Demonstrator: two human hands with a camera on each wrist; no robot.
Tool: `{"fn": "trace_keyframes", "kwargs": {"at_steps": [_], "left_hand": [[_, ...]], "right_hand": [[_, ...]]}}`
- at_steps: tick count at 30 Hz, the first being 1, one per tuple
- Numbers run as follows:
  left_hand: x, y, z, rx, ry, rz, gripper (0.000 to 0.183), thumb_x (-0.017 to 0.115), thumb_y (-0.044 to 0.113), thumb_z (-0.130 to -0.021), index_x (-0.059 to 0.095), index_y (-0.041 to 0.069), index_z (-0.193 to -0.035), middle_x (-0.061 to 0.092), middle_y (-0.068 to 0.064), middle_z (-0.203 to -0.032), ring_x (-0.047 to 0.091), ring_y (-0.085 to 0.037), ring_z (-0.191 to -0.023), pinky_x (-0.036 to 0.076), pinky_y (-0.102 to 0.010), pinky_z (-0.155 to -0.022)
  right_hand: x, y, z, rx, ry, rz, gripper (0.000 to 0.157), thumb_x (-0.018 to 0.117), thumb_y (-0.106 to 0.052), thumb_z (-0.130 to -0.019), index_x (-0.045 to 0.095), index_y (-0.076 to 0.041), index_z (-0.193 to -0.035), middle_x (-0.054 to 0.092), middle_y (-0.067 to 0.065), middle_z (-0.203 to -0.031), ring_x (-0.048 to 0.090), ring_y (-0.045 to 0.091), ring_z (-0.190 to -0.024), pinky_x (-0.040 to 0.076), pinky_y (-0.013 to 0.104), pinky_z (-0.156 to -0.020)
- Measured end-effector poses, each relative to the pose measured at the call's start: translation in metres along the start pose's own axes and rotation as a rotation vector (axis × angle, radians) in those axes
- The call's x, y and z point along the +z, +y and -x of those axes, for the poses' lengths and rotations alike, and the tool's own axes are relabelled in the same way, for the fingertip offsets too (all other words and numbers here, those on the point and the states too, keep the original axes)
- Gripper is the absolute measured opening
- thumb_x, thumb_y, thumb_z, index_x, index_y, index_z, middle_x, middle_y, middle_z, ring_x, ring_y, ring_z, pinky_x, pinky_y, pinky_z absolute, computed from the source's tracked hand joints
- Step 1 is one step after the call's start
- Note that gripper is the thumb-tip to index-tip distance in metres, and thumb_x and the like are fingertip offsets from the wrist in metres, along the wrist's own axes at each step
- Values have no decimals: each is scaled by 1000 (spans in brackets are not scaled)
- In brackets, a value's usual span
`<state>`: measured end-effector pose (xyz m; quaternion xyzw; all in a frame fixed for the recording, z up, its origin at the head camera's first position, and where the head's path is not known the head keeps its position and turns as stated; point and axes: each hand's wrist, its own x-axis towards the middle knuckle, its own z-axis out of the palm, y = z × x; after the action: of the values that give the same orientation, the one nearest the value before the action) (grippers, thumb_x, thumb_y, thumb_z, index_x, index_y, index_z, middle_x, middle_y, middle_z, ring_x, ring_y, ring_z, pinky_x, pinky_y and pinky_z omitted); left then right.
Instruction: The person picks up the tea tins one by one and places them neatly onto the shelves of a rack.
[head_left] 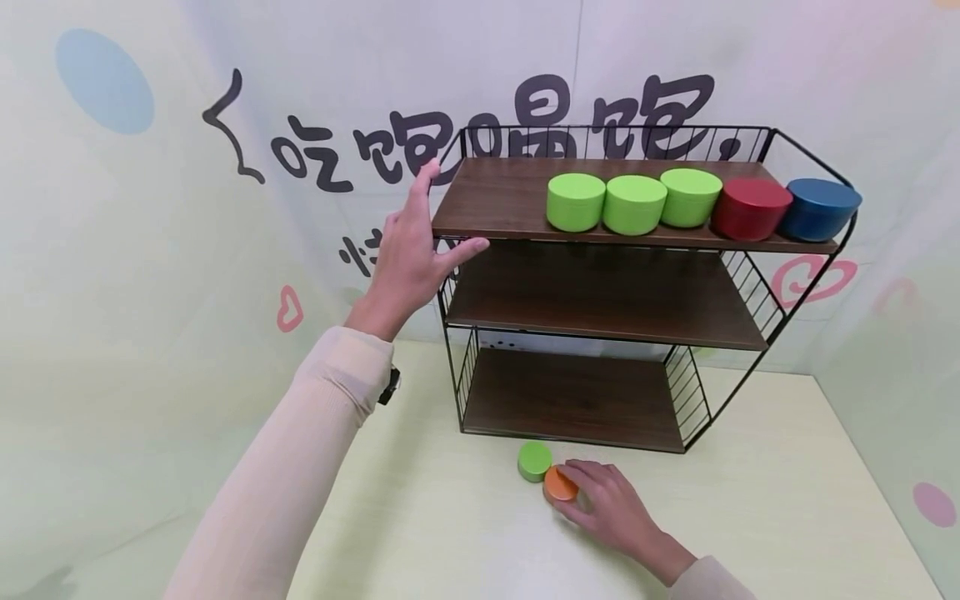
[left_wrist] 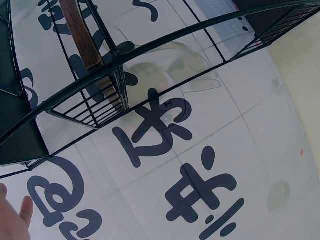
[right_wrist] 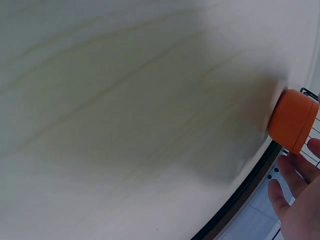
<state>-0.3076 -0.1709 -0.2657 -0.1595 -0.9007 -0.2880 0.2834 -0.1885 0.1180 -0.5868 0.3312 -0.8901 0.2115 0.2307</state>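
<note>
In the head view, my right hand (head_left: 611, 507) pinches a round orange tin (head_left: 559, 485) on the pale tabletop. A green tin (head_left: 534, 462) sits right beside it, in front of the rack. The right wrist view shows the orange tin (right_wrist: 292, 120) at its right edge, with fingertips (right_wrist: 295, 172) against it. My left hand (head_left: 411, 258) is at the upper left corner of a three-tier rack (head_left: 585, 287), thumb spread along the top shelf's front edge and fingers extended up its side. Only some fingertips (left_wrist: 26, 207) show in the left wrist view.
On the top shelf stand several tins: three green tins (head_left: 635, 206), a red tin (head_left: 751, 210) and a blue tin (head_left: 819, 211). Black wire rails (head_left: 813, 287) bound the rack's sides. A printed cloth backdrop (head_left: 187, 292) hangs behind the tabletop (head_left: 435, 508).
</note>
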Motion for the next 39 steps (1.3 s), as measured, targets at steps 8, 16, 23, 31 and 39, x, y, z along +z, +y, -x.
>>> {"fn": "trace_keyframes", "kwargs": {"at_steps": [8, 16, 23, 31, 39], "left_hand": [[0, -1, 0, 0, 1, -2, 104, 72, 58, -83, 10, 25, -160, 21, 14, -162, 34, -15, -141, 25, -42, -115], [-1, 0, 0, -1, 1, -4, 104, 72, 58, -83, 11, 25, -160, 21, 14, -162, 35, -18, -141, 25, -43, -114], [-1, 1, 2, -12, -3, -8, 105, 71, 60, -82, 10, 26, -160, 21, 14, -162, 37, -23, -139, 27, -46, -113], [0, 1, 1, 5, -4, -7, 105, 72, 58, -83, 10, 24, -160, 22, 13, -162, 35, -19, -140, 25, -44, -114], [-2, 1, 2, -9, -4, -4, 105, 71, 61, -82, 10, 25, -160, 22, 13, -162, 38, -27, -137, 29, -49, -112]], "right_hand": [[5, 3, 5, 3, 15, 3, 52, 87, -34, -72, 73, -8, -115, 72, 8, -110, 68, 26, -100, 55, 44, -80], [10, 4, 9, 40, 23, -78, 48, 85, -28, -75, 73, -6, -116, 72, 12, -112, 69, 28, -100, 56, 44, -80], [11, 2, 10, 74, -7, -71, 46, 85, -28, -77, 74, -5, -115, 72, 13, -112, 70, 29, -101, 56, 44, -81], [9, -1, 11, 117, -33, -67, 45, 84, -27, -77, 74, -5, -115, 72, 13, -112, 69, 30, -102, 55, 46, -83], [10, -2, 11, 71, -21, -27, 46, 83, -28, -78, 74, -5, -116, 72, 13, -111, 68, 29, -101, 55, 47, -81]]}}
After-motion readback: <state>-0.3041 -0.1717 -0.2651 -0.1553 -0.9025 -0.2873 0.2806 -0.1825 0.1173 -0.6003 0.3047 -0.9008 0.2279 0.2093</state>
